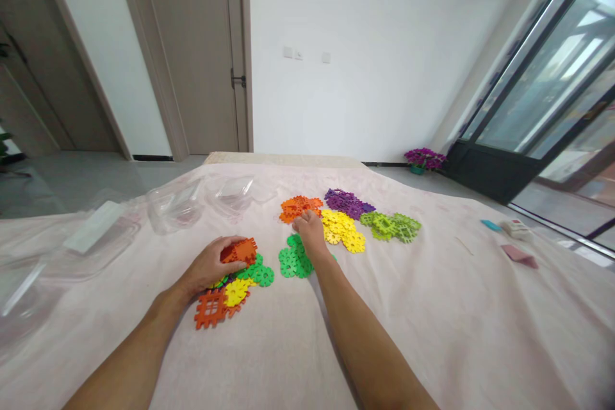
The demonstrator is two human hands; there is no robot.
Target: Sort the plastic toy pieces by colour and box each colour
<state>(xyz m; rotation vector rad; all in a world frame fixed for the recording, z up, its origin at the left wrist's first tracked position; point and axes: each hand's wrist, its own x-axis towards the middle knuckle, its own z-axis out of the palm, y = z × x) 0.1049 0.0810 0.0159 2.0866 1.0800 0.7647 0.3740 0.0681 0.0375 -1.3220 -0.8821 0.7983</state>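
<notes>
My left hand is closed around a small stack of orange square interlocking pieces. Beneath it lies a mixed heap with yellow snowflake pieces, green ones and a red-orange lattice square. My right hand reaches between the orange pile and the yellow pile, its fingers pinched together; whatever they hold is hidden. Just below that hand sits a pile of green snowflake pieces. Purple pieces and light green pieces lie in piles farther right.
Clear plastic containers stand along the left of the cloth-covered table. On the right are a pink cloth, a small white box and a blue item. Beyond the table are a door and purple flowers.
</notes>
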